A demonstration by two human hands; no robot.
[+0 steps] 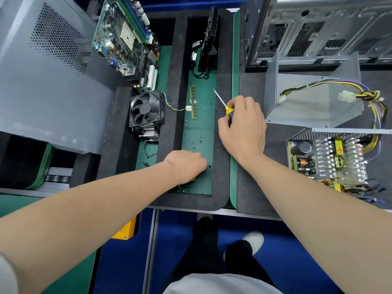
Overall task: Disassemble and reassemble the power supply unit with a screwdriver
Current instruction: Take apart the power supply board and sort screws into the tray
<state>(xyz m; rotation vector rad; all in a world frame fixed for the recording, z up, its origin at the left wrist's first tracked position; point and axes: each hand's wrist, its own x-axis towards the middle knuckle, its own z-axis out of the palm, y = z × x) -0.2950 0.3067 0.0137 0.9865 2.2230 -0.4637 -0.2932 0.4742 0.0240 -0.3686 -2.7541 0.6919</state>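
Note:
The opened power supply unit [327, 162] sits at the right with its circuit board and heatsinks exposed. Its grey metal cover [314, 102] stands behind it, with yellow and purple cables [375, 107] running past. My right hand [244, 128] grips a yellow-handled screwdriver [228, 109], shaft pointing up-left over the green tray floor. My left hand [186, 166] reaches down into the green tray [203, 124], fingers curled among several small loose screws [196, 143]; what the fingertips hold is hidden.
A cooling fan with heatsink [146, 111], a RAM stick [193, 101] and a black drive [209, 41] lie in black foam compartments. A motherboard [125, 37] leans at the back left beside a grey case panel [46, 66]. An empty metal chassis [318, 28] stands back right.

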